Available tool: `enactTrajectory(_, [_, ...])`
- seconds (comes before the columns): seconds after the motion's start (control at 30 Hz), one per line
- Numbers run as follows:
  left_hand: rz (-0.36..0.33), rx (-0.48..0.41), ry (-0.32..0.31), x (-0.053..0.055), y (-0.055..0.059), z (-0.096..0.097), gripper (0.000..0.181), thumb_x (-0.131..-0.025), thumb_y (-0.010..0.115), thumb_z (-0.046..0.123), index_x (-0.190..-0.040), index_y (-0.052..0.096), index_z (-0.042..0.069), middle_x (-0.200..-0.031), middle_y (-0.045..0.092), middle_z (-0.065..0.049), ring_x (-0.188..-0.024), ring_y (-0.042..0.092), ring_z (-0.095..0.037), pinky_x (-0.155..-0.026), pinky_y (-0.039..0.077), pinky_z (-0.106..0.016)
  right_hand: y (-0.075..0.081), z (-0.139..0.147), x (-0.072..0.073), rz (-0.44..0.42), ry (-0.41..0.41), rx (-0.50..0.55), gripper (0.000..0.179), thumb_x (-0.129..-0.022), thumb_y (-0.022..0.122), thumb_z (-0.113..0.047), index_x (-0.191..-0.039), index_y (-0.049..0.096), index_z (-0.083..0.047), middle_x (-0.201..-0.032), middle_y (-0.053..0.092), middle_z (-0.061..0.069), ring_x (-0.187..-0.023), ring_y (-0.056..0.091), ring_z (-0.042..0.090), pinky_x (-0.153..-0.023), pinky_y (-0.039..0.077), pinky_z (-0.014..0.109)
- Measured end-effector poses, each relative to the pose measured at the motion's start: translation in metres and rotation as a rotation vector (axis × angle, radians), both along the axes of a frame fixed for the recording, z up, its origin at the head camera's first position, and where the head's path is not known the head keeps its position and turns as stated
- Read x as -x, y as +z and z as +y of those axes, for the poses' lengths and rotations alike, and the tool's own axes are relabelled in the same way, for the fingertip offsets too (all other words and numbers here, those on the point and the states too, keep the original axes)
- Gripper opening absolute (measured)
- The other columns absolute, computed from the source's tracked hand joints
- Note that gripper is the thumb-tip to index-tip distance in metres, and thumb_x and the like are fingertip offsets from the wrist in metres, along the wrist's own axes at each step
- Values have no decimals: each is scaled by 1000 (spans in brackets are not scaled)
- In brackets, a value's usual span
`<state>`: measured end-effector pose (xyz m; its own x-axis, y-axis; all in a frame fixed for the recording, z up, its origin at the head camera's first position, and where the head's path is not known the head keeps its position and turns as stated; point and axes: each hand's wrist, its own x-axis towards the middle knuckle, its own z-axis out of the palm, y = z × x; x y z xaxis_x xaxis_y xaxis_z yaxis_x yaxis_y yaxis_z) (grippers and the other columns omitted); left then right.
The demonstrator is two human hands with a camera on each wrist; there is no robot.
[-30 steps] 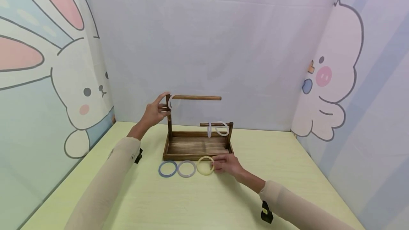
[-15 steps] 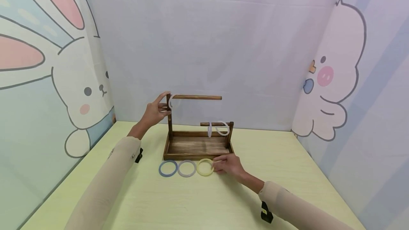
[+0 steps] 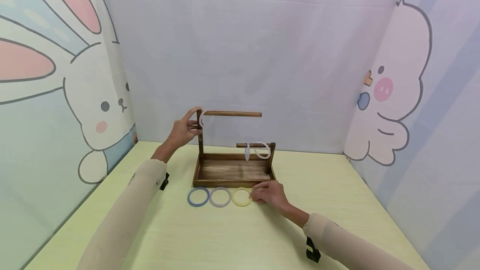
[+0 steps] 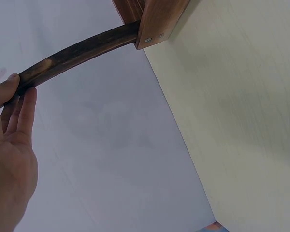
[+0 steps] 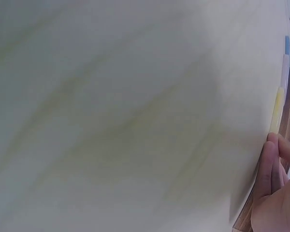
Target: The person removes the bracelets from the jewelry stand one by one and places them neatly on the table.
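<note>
In the head view my left hand (image 3: 182, 131) holds the top of the tall left post (image 3: 201, 147) of a brown wooden bangle rack (image 3: 233, 183). The left wrist view shows the thumb and fingers on either side of that dark post (image 4: 82, 52). My right hand (image 3: 271, 195) pinches the right edge of a yellow bangle (image 3: 241, 205), which lies on the table before the rack. In the right wrist view, thumb and fingertips meet at the end of the yellow bangle (image 5: 276, 108). Left of it lie a pale lilac bangle (image 3: 220, 206) and a blue bangle (image 3: 198, 206), all in a row.
One whitish bangle (image 3: 201, 120) hangs at the left end of the upper bar (image 3: 234, 113). Two pale bangles hang on the short lower bar (image 3: 241, 145), one edge-on (image 3: 247, 153) and one slanted (image 3: 269, 152). Cloth walls with cartoon animals surround the pale yellow table (image 3: 210, 236).
The yellow bangle, slightly tilted a second ago, now lies flat beside the lilac one. My right hand stays at its edge. My left hand keeps its hold on the post.
</note>
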<state>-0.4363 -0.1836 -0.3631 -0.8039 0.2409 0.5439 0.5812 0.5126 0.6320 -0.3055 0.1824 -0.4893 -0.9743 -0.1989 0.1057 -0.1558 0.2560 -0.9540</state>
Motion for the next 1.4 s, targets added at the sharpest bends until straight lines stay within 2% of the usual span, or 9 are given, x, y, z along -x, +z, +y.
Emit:
enactTrajectory(0.17, [5, 5, 2, 0, 0, 0, 91, -89, 77, -8, -160, 37, 34, -121, 71, -29, -108, 73, -39, -89, 62, -49, -1, 1, 0, 0, 4, 16, 25, -87, 82, 1, -106, 73, 16, -88, 76, 28, -78, 77, 42, -68, 66, 44])
enactTrajectory(0.5, [17, 6, -11, -1, 0, 1, 92, -89, 77, -8, -160, 37, 34, -121, 71, -29, -108, 73, -39, -88, 62, -50, 2, 4, -5, -16, 12, 25, 27, -87, 82, 0, -107, 73, 15, -91, 76, 26, -82, 78, 37, -70, 66, 40])
enactTrajectory(0.83, [10, 11, 3, -1, 1, 1, 91, -89, 77, -9, -160, 37, 32, -121, 71, -29, -108, 73, -39, -89, 62, -49, 13, 10, -4, 16, -15, -71, 28, -87, 85, -6, -109, 77, 9, -95, 78, 19, -86, 78, 31, -70, 66, 40])
enactTrajectory(1.1, [15, -1, -7, 0, -1, 1, 92, -89, 77, -9, -160, 37, 33, -120, 71, -29, -108, 73, -40, -88, 62, -50, 22, 7, 7, 68, -18, -127, 28, -85, 87, -9, -109, 80, 2, -94, 80, 12, -89, 79, 21, -74, 63, 26])
enactTrajectory(1.27, [23, -8, -17, 0, -1, 0, 91, -89, 76, -10, -160, 38, 33, -120, 71, -30, -108, 73, -40, -88, 62, -50, 34, -2, 10, 81, -10, -145, 33, -85, 87, -12, -112, 78, 4, -95, 80, 11, -90, 79, 21, -79, 64, 30])
enactTrajectory(1.4, [25, -8, -17, 0, -1, 0, 91, -89, 76, -10, -160, 38, 32, -120, 71, -29, -107, 73, -40, -88, 62, -50, 44, -12, 12, 117, -16, -167, 30, -85, 87, -10, -111, 79, 2, -95, 80, 11, -90, 79, 22, -78, 64, 32])
